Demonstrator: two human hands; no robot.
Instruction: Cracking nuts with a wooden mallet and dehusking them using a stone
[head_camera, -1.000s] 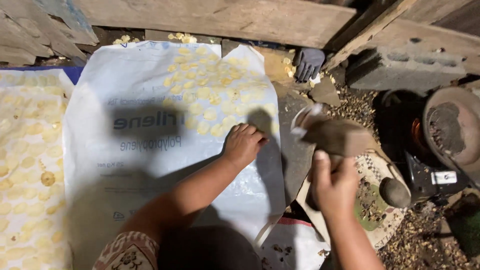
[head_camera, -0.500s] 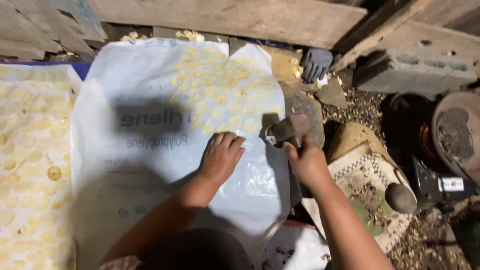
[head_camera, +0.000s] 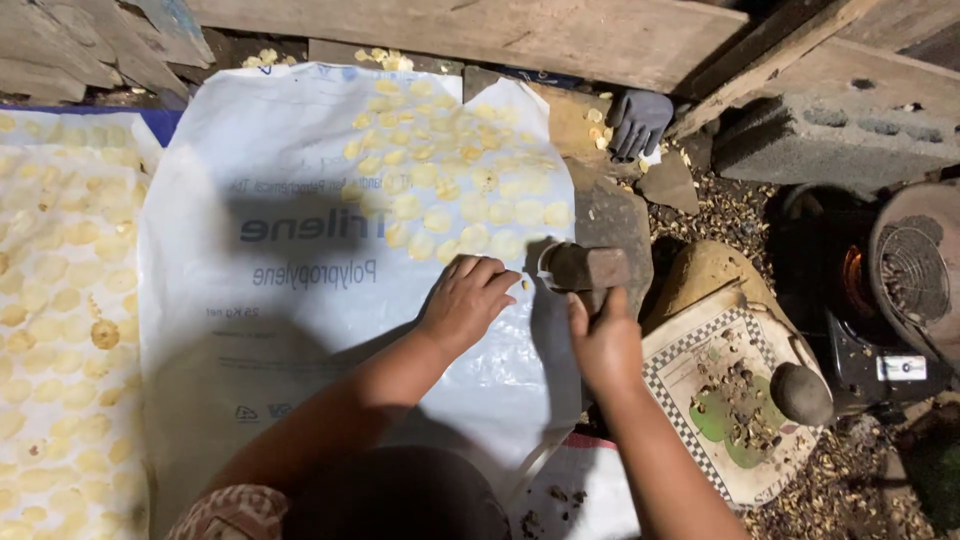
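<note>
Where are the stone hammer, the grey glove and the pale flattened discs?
stone hammer (head_camera: 585, 268), head view, on its blocky head.
grey glove (head_camera: 638, 122), head view, on its palm.
pale flattened discs (head_camera: 440, 218), head view, on one disc lying on the white sack.

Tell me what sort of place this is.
Probably a rough outdoor or shed workspace for making flattened chips by hand: pale yellow discs dry on a white plastic sack spread on the ground, beside a concrete block and a glowing stove.

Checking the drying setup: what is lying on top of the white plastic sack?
Pale yellow flattened discs cover the white sack's far part. The left hand rests on it; whatever lies beneath the palm is hidden.
</note>
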